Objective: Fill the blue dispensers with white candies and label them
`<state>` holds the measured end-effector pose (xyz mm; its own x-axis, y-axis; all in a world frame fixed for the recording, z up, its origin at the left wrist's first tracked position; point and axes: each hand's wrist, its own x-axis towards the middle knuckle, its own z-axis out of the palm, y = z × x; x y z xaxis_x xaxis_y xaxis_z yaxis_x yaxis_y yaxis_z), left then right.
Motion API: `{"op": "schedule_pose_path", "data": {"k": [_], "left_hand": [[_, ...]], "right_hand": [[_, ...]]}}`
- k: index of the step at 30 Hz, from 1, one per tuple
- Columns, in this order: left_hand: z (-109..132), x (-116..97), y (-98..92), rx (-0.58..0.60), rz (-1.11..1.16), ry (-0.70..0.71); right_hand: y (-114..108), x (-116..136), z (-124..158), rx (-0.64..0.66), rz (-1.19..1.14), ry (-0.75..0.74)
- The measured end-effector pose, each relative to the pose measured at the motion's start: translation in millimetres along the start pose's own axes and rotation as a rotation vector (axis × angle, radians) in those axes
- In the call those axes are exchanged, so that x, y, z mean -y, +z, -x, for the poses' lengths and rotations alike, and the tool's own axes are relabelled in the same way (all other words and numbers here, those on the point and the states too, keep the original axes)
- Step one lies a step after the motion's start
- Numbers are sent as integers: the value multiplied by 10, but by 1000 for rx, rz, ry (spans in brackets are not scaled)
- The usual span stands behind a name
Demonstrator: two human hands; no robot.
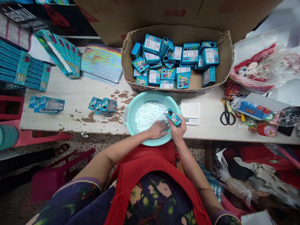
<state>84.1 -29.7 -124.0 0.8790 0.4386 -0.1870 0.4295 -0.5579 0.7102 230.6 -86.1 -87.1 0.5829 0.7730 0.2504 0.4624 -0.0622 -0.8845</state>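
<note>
A mint-green plastic basin rests at the table's front edge, with many small white candies spread inside. My left hand lies over the candies on the basin's right side, fingers stretched out and apart; its fingertips are partly hidden. Above the basin's right rim, my right hand grips a small blue candy box, tilted toward the basin, with a dark round opening at its upper end. Behind the basin stands a cardboard carton holding many similar blue boxes.
A white kitchen scale sits right of the basin. Black scissors and assorted packets lie farther right. Small boxes are grouped to the left, with flat cartons and shiny sheets behind. A magenta stool stands below.
</note>
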Motion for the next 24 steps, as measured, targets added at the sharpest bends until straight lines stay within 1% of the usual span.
{"op": "schedule_pose_path", "data": {"k": [1,2,4,6,8,10,12,13,14,16,17,19,20,22,24], "left_hand": [[29,-33,40,63,-47,36],[77,-49,41,115,-78,58],[219,-23,-48,211,-102,85],[379,63,-192,291,-103,74],[504,164,-314,350,-114,0],[560,249,-381,380,-138,-104],[551,311,-410,355,-138,-214],[530,333,-424,309,-114,-274],[504,347,-445,238,-65,-333],[453,342,-519,33,128,-448],[432,317,-572,-90,278,-505],[394,212,-697,-341,660,-580],[373,137,-759,-465,854,-585],[319,-35,-860,-688,1159,-515],[246,-188,-912,-863,1309,-406]], "right_hand": [[10,-5,3,4,9,0],[16,-8,4,9,19,4],[19,-14,0,28,38,20],[15,-16,-11,46,51,27],[9,-2,-23,60,60,26],[3,40,-29,56,56,47],[4,105,-25,59,30,87],[10,140,-18,76,11,108],[20,173,-8,110,-8,125],[53,219,17,212,-34,138],[75,230,31,262,-37,133],[125,233,59,322,-30,109],[152,231,73,337,-19,91],[209,232,103,379,7,60],[264,256,131,436,29,40]]}}
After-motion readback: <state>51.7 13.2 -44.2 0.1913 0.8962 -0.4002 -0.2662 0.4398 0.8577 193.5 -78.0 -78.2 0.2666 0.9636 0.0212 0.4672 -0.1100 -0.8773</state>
